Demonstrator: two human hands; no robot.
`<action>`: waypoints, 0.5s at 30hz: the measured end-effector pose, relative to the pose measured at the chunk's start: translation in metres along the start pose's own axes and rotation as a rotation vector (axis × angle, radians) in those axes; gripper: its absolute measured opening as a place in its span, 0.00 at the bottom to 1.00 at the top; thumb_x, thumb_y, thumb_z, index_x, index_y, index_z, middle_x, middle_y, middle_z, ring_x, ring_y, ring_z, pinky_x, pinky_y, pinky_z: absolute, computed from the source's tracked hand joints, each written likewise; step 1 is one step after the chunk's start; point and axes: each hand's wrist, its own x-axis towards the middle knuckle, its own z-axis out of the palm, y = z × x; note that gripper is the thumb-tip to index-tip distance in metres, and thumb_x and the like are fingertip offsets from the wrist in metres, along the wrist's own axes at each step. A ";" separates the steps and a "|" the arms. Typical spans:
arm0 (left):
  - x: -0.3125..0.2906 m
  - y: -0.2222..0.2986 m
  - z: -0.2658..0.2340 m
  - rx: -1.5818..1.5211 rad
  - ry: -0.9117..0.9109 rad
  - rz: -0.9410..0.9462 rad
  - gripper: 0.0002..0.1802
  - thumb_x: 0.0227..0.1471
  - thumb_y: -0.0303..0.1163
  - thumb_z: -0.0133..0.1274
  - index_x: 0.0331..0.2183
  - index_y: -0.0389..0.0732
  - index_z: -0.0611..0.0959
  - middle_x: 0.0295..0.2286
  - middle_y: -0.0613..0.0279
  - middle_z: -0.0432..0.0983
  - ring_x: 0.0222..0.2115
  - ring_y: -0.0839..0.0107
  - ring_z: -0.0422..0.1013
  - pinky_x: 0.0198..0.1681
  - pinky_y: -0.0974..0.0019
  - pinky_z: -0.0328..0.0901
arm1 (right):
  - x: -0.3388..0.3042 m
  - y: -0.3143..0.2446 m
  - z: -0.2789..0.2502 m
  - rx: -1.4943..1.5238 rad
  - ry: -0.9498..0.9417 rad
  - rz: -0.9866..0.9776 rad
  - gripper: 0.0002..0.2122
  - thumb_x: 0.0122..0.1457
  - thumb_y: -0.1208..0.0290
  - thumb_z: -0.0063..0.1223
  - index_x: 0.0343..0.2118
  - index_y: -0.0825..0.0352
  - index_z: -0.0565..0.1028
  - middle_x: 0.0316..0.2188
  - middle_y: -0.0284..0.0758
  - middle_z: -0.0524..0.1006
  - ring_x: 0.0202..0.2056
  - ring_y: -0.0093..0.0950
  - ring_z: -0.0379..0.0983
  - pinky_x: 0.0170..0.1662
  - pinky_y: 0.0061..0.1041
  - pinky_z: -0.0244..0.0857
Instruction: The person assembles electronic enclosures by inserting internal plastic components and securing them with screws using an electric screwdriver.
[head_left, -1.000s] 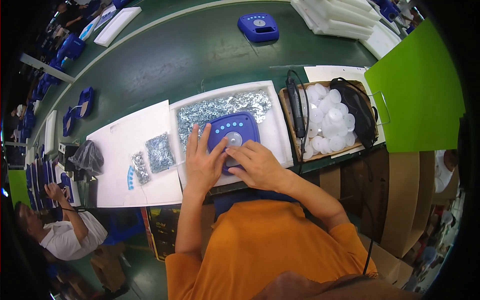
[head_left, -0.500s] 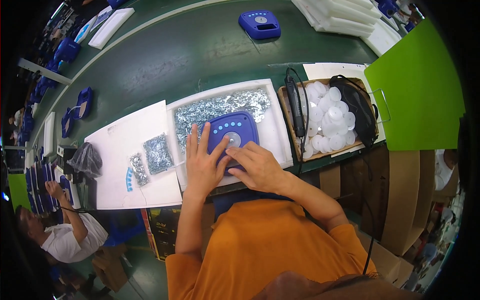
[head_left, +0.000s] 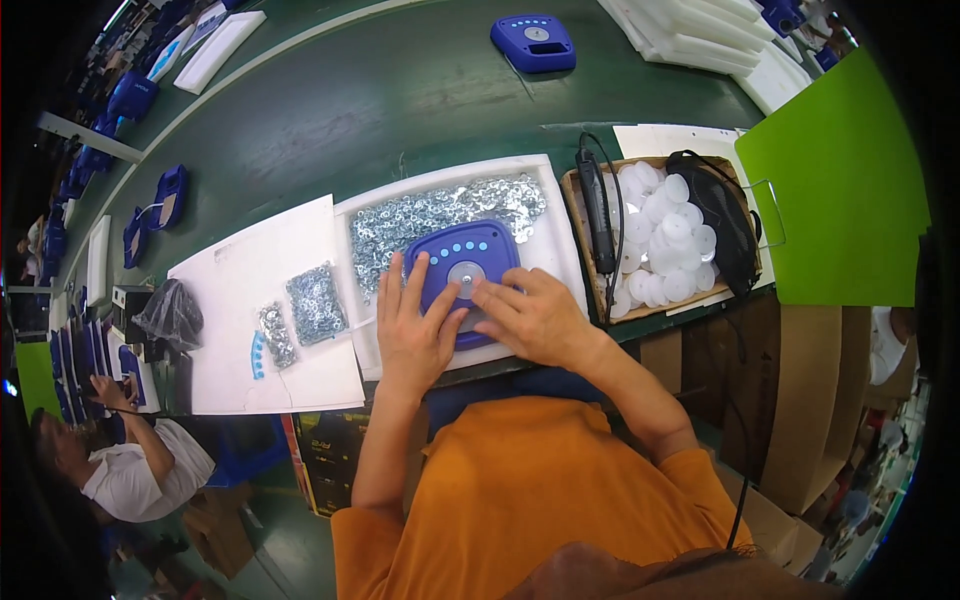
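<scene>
A blue plastic housing (head_left: pixel 497 256) with a row of light-blue dots lies on the near part of a white foam tray (head_left: pixel 560 270). On its face sits a clear round disc (head_left: pixel 462 270) with a small metal piece at its centre. My left hand (head_left: pixel 408 328) lies flat along the housing's left side, fingers spread, thumb near the disc. My right hand (head_left: pixel 545 318) is over the right side, fingers bent together, its fingertips at the disc's centre; whatever they pinch is hidden. Many loose metal washers (head_left: pixel 395 222) fill the tray's far side.
Right of the tray, a box (head_left: pixel 625 312) holds white plastic discs (head_left: pixel 672 230), a black electric screwdriver (head_left: pixel 592 205) and a black pouch (head_left: pixel 720 220). Bags of small parts (head_left: pixel 316 305) lie left. Another blue housing (head_left: pixel 533 43) sits on the green surface beyond. A person (head_left: pixel 150 470) works far left.
My right hand has shifted right, its fingertips moving up to the disc's centre. My left hand stays on the housing. The far blue housing appears slightly farther right in the view.
</scene>
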 end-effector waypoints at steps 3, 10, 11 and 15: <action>0.006 -0.001 -0.008 0.059 -0.026 -0.019 0.26 0.60 0.40 0.72 0.60 0.53 0.90 0.74 0.44 0.65 0.76 0.30 0.55 0.77 0.28 0.53 | 0.001 -0.020 0.004 0.179 -0.007 0.037 0.28 0.57 0.60 0.77 0.55 0.73 0.83 0.55 0.43 0.86 0.44 0.40 0.79 0.50 0.39 0.78; 0.005 -0.014 -0.003 -0.068 -0.100 -0.016 0.32 0.58 0.37 0.71 0.64 0.56 0.88 0.77 0.44 0.60 0.78 0.29 0.49 0.79 0.30 0.50 | 0.004 -0.027 0.008 0.231 0.028 0.106 0.28 0.56 0.62 0.77 0.57 0.74 0.82 0.54 0.44 0.86 0.44 0.39 0.79 0.50 0.37 0.78; 0.004 -0.013 -0.002 -0.127 -0.096 -0.034 0.33 0.58 0.35 0.71 0.65 0.57 0.88 0.78 0.45 0.59 0.79 0.30 0.47 0.80 0.33 0.50 | 0.002 -0.022 0.006 0.221 0.012 0.098 0.29 0.56 0.63 0.77 0.57 0.74 0.81 0.54 0.44 0.86 0.44 0.39 0.79 0.50 0.37 0.78; 0.007 -0.006 -0.005 -0.037 -0.115 -0.026 0.32 0.58 0.34 0.71 0.64 0.57 0.89 0.78 0.46 0.57 0.80 0.32 0.45 0.80 0.34 0.50 | 0.004 -0.033 0.007 0.239 0.020 0.115 0.30 0.57 0.64 0.78 0.59 0.76 0.80 0.51 0.44 0.86 0.43 0.40 0.79 0.48 0.38 0.78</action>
